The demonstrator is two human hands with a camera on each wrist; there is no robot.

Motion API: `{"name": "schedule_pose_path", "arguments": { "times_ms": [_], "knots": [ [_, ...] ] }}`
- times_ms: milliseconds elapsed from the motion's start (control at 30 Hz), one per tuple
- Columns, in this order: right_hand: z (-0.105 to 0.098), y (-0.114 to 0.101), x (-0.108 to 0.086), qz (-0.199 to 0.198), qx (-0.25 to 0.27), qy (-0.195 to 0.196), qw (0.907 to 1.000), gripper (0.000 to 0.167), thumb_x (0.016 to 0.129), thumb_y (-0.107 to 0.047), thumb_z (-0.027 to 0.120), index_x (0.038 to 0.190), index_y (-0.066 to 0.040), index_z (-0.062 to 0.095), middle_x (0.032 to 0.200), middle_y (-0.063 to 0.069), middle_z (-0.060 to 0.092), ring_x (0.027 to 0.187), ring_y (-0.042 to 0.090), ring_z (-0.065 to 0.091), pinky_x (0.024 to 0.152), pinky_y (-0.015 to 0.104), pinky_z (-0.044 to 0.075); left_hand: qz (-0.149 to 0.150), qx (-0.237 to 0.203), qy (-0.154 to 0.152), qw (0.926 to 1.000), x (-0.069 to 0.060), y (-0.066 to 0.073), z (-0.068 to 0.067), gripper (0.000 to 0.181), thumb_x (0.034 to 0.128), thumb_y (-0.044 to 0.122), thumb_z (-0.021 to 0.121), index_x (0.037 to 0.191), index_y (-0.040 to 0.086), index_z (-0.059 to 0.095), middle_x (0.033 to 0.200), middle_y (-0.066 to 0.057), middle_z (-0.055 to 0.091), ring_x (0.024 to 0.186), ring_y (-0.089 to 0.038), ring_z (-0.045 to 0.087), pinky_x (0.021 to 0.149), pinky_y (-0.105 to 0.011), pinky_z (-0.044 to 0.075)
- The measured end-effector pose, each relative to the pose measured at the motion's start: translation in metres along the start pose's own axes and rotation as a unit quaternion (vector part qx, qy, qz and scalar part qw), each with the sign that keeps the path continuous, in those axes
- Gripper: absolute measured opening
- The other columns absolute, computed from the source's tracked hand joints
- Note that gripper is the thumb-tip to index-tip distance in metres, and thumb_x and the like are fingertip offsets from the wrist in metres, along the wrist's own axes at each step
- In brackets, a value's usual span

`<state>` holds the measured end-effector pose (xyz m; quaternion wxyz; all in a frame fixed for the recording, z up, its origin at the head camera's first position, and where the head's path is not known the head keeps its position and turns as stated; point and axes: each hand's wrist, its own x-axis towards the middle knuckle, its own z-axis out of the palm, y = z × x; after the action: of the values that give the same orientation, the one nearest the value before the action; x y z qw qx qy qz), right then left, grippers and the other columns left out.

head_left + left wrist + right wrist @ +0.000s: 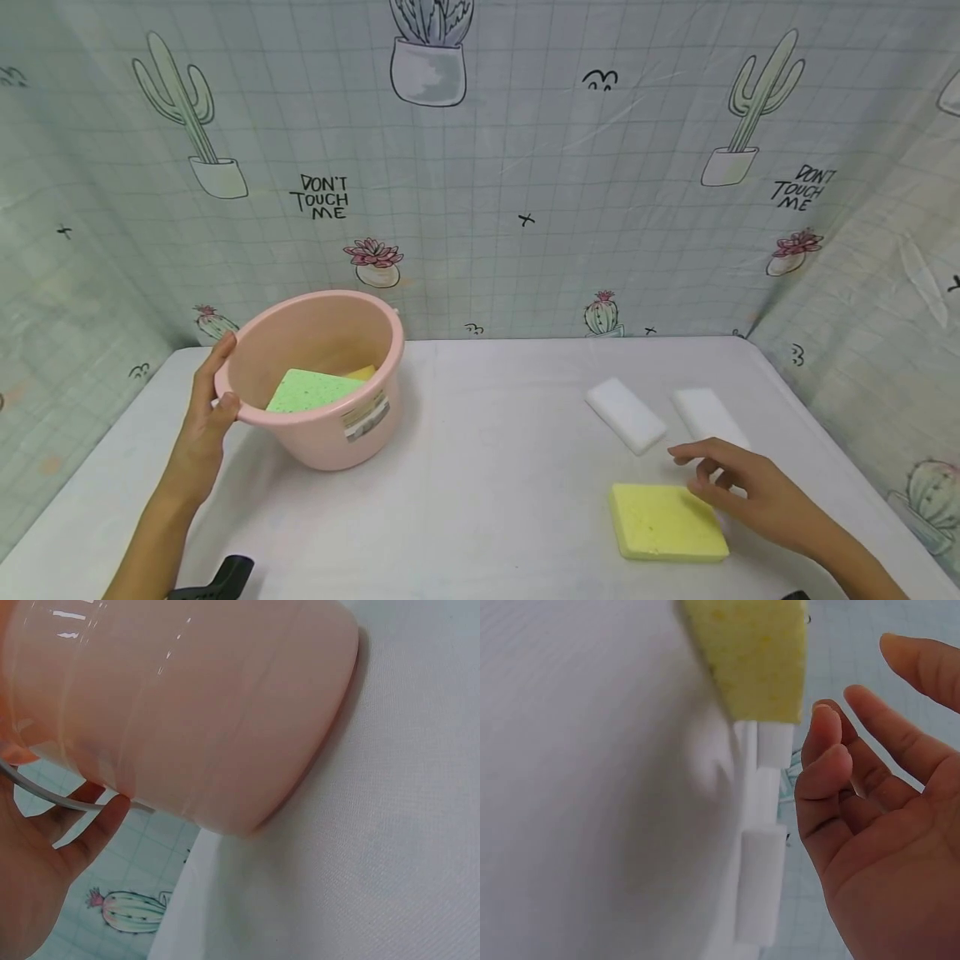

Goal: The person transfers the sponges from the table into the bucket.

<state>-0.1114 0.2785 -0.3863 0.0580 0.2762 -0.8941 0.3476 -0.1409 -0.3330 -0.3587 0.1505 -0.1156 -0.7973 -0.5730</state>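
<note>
At the left in the head view, my left hand (pixel 206 408) grips the rim of a pink bucket (pixel 337 442), thumb in front and fingers on the far side. Inside the bucket lie a green speckled sponge (pixel 311 390) and a yellow piece (pixel 362 372), partly hidden. The left wrist view shows the bucket's side (pixel 195 705) and a thin handle (pixel 45 793) by my fingers. My right hand (pixel 750 487) hovers with loosely bent fingers at the right edge of a yellow sponge (pixel 666 525), holding nothing; the right wrist view shows a gap between hand and sponge (pixel 757 660).
Two white sponge blocks, one on the left (pixel 626 415) and one on the right (pixel 708 417), lie on the white table (pixel 495 500) behind the yellow sponge. A cactus-printed sheet (pixel 510 133) hangs behind the table and along its sides.
</note>
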Motion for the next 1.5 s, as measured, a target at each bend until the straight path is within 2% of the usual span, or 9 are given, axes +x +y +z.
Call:
{"name": "schedule_pose_path", "arguments": {
  "times_ms": [167,233,467,633,733,933,1033,1333,1500],
  "knots": [
    [-0.001,0.008,-0.014,0.082,0.054,-0.033,0.9946,0.035,0.089,-0.012,0.068,0.122,-0.014,0.061,0.103,-0.002,0.064,0.074,0.009,0.054,0.057,0.025,0.044,-0.002,0.000,0.000,1.0000,0.000,0.001,0.000,0.060,0.0991,0.028,0.036,0.154,0.029,0.013,0.158,0.005,0.007,0.133,-0.014,0.021,0.099,-0.026,0.025],
    [-0.002,0.012,-0.018,0.098,0.076,-0.055,0.9907,0.037,0.089,-0.015,0.068,0.125,-0.014,0.060,0.102,-0.002,0.063,0.072,0.010,0.054,0.055,0.026,0.043,-0.006,0.005,0.001,1.0000,-0.001,0.001,0.000,0.060,0.0989,0.029,0.037,0.154,0.030,0.013,0.158,0.006,0.007,0.133,-0.013,0.021,0.099,-0.026,0.025],
    [-0.006,0.025,-0.026,0.071,0.148,-0.135,0.9772,0.050,0.086,-0.008,0.070,0.133,-0.010,0.052,0.073,-0.001,0.047,0.061,0.011,0.046,0.050,0.025,0.037,-0.002,0.003,0.000,1.0000,-0.001,0.001,0.000,0.060,0.0990,0.028,0.036,0.154,0.029,0.013,0.158,0.005,0.007,0.133,-0.013,0.022,0.096,-0.024,0.027],
    [-0.008,0.025,-0.029,0.085,0.205,-0.172,0.9597,0.061,0.083,-0.004,0.071,0.138,-0.009,0.046,0.073,0.008,0.047,0.063,0.012,0.049,0.050,0.026,0.038,0.003,0.003,-0.001,1.0000,-0.001,0.001,0.000,0.060,0.0991,0.028,0.036,0.154,0.028,0.013,0.158,0.004,0.008,0.132,-0.014,0.023,0.095,-0.024,0.027],
    [-0.007,0.024,-0.029,0.083,0.216,-0.184,0.9554,0.065,0.082,-0.004,0.072,0.140,-0.008,0.042,0.076,0.009,0.049,0.066,0.015,0.051,0.053,0.027,0.042,0.002,0.009,-0.001,1.0000,-0.002,0.002,0.000,0.060,0.0990,0.028,0.036,0.154,0.029,0.012,0.157,0.004,0.008,0.132,-0.014,0.023,0.097,-0.025,0.026],
    [-0.005,0.021,-0.029,0.060,0.179,-0.175,0.9663,0.070,0.080,-0.011,0.076,0.141,-0.008,0.041,0.085,-0.001,0.053,0.074,0.014,0.054,0.058,0.028,0.045,0.006,0.006,-0.004,1.0000,-0.001,0.001,0.000,0.060,0.0992,0.027,0.036,0.155,0.028,0.012,0.158,0.004,0.007,0.133,-0.014,0.022,0.100,-0.026,0.025],
    [-0.003,0.022,-0.029,0.038,0.168,-0.163,0.9714,0.069,0.080,-0.010,0.076,0.140,-0.008,0.042,0.085,-0.002,0.052,0.073,0.014,0.053,0.057,0.027,0.045,0.010,-0.002,-0.006,0.9999,0.000,0.000,0.000,0.060,0.0991,0.027,0.036,0.155,0.027,0.013,0.158,0.004,0.007,0.133,-0.015,0.021,0.100,-0.027,0.025],
    [0.003,0.027,-0.027,-0.013,0.172,-0.145,0.9743,0.065,0.081,-0.003,0.075,0.138,-0.004,0.044,0.086,-0.002,0.047,0.067,0.013,0.052,0.053,0.026,0.045,0.008,0.006,-0.002,0.9999,-0.001,-0.001,0.001,0.061,0.0984,0.027,0.036,0.155,0.028,0.013,0.158,0.004,0.007,0.132,-0.015,0.022,0.101,-0.029,0.024],
    [0.005,0.027,-0.027,-0.019,0.170,-0.132,0.9763,0.064,0.080,0.000,0.074,0.137,-0.003,0.046,0.094,-0.001,0.048,0.069,0.014,0.053,0.053,0.027,0.045,0.013,0.006,-0.003,0.9999,-0.001,-0.003,0.001,0.061,0.0985,0.026,0.036,0.155,0.026,0.012,0.158,0.004,0.007,0.134,-0.015,0.022,0.100,-0.028,0.025]
  ]
}}
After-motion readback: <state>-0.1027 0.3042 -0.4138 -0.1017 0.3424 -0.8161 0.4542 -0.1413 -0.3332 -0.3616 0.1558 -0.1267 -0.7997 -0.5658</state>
